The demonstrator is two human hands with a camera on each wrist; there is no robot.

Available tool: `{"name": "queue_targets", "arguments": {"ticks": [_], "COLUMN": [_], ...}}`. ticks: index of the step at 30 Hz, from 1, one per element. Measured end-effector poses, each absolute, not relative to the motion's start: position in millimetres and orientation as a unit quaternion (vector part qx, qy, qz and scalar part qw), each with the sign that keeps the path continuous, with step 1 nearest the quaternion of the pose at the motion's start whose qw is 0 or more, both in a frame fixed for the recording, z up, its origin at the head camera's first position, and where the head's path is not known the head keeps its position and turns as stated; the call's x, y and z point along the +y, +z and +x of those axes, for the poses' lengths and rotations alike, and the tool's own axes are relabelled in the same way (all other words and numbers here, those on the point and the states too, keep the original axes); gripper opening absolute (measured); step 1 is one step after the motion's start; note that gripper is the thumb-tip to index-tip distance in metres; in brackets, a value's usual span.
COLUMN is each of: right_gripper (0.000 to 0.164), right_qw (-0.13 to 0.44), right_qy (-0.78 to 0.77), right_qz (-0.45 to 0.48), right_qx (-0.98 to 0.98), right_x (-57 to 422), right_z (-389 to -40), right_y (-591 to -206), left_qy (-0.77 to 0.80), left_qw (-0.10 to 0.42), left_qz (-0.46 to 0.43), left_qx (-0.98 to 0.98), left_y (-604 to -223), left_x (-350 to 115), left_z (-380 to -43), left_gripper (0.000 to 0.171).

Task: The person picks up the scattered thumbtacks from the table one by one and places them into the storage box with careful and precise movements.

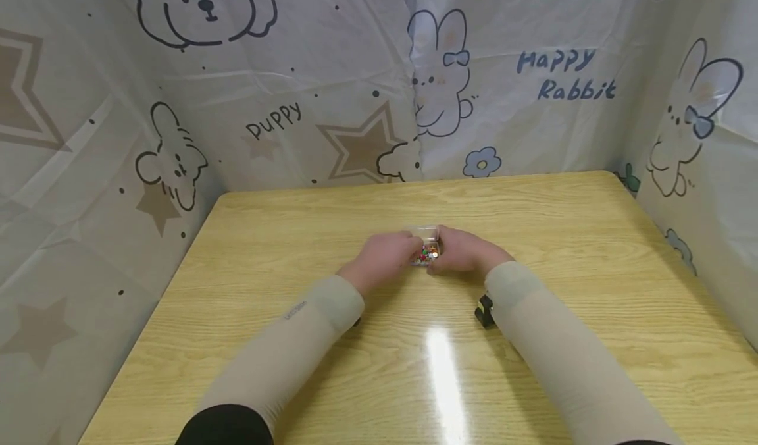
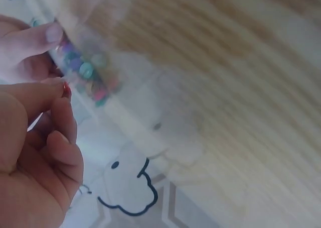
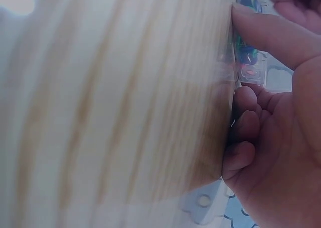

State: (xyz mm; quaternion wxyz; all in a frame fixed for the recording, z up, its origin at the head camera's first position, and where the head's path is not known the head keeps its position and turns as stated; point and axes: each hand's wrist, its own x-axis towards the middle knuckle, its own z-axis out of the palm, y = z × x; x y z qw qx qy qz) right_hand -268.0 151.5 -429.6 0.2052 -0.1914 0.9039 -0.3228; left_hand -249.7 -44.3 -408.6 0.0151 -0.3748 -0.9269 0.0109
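Observation:
A small clear plastic box point(image 1: 425, 255) of colourful beads lies on the table with its clear lid point(image 1: 423, 233) raised at the far side. My right hand point(image 1: 464, 249) grips the box at its right end, the thumb along the near side. In the right wrist view the thumb point(image 3: 271, 34) lies against the box wall, while the other fingers are curled near the tabletop. Over the left part of the box is my left hand point(image 1: 387, 255). Its thumb and forefinger pinch a small red bead point(image 2: 66, 90), seen in the left wrist view beside the beads point(image 2: 83, 67).
The wooden table point(image 1: 266, 234) extends around both hands. Pale curtains point(image 1: 331, 50) with cartoon drawings stand behind it and at both sides. A small black object point(image 1: 484, 311) sits at the right wrist, under the sleeve cuff.

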Motion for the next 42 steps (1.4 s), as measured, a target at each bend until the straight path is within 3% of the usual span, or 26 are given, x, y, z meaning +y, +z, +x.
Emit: {"name": "queue_targets", "arguments": {"ticks": [11,20,33,42], "right_gripper": [0.061,0.064,0.066,0.066], "right_qw": [0.207,0.214,0.221,0.225], "right_qy": [-0.323,-0.322,-0.336,-0.340], "right_qz": [-0.189,-0.177,-0.160,-0.152], "right_qx": [0.904,0.905,0.901,0.901], "right_x": [151,150,149,149], "right_z": [-268,-269,-267,-267], "right_y": [-430,-429,-433,-434], "left_qy": [0.000,-0.035,-0.055,-0.052], "left_qw": [-0.017,-0.012,-0.130,-0.199], "left_qz": [-0.351,-0.331,-0.250,-0.246], "left_qx": [-0.936,-0.943,-0.958,-0.947], "left_y": [-414,-391,-382,-388], "left_x": [-43,-79,-175,-197], "left_z": [-255,-249,-238,-234], "left_gripper": [0.011,0.015,0.010,0.014]}}
